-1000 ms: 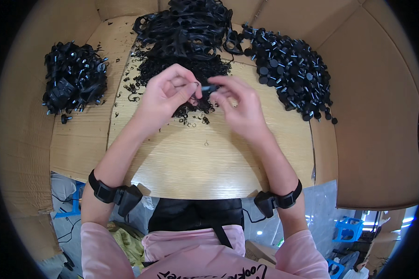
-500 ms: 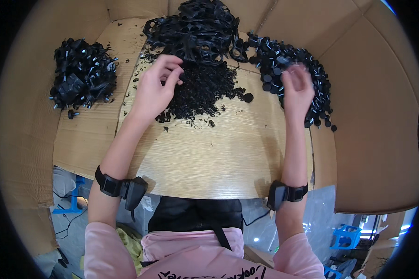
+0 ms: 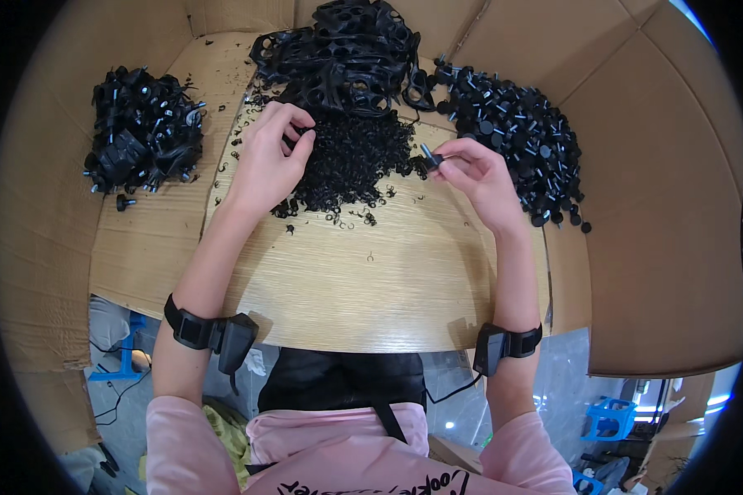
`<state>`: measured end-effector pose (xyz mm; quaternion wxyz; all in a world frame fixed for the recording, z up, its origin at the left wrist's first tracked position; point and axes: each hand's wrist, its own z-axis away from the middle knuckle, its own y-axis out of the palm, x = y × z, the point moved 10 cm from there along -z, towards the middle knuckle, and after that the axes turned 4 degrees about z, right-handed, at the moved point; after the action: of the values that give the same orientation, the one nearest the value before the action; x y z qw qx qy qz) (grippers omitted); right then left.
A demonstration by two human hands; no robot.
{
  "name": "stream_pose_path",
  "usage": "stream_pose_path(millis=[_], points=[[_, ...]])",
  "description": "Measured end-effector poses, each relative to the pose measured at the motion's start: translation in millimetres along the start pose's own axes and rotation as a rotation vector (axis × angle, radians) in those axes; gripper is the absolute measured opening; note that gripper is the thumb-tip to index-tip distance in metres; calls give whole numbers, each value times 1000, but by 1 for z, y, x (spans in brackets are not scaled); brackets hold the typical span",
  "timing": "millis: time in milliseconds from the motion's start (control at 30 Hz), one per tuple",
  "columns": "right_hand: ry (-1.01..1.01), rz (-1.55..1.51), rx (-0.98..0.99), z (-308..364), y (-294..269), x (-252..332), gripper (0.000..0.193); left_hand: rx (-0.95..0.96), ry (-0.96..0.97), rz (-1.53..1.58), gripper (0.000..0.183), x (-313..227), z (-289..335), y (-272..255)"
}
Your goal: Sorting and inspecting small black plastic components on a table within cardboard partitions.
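Observation:
My right hand (image 3: 480, 180) pinches a black-headed bolt (image 3: 433, 159) between thumb and fingertips, its metal stud tilted up and to the left. It is over the right edge of a spread heap of small black ring-like scraps (image 3: 351, 165). My left hand (image 3: 274, 157) is at that heap's left side, fingers curled in and thumb close to them. Whatever those fingers may hold is hidden against the black scraps. To the right lies a pile of black-headed bolts (image 3: 545, 153) with metal studs.
Behind the scraps rises a heap of black sheets with round holes (image 3: 338, 58). Another pile of black parts with metal studs (image 3: 144, 132) lies at the left, one loose piece (image 3: 125, 202) before it. Cardboard walls (image 3: 660, 206) enclose the wooden tabletop (image 3: 363, 289).
My right hand has moved left from the bolt pile to the scraps' edge and now shows a bolt in its fingertips. My left hand has shifted only slightly.

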<state>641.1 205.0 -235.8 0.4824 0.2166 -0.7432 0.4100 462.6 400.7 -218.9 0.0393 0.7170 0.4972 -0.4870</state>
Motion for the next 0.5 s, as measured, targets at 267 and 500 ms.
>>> stream_pose_path(millis=[267,500], points=[[-93,-605,327,10,18,23,19,23,9,-15,11,5,1,9],[11,-228,276,15,-6,21,17,247,246,-101,10,-3,19,33]])
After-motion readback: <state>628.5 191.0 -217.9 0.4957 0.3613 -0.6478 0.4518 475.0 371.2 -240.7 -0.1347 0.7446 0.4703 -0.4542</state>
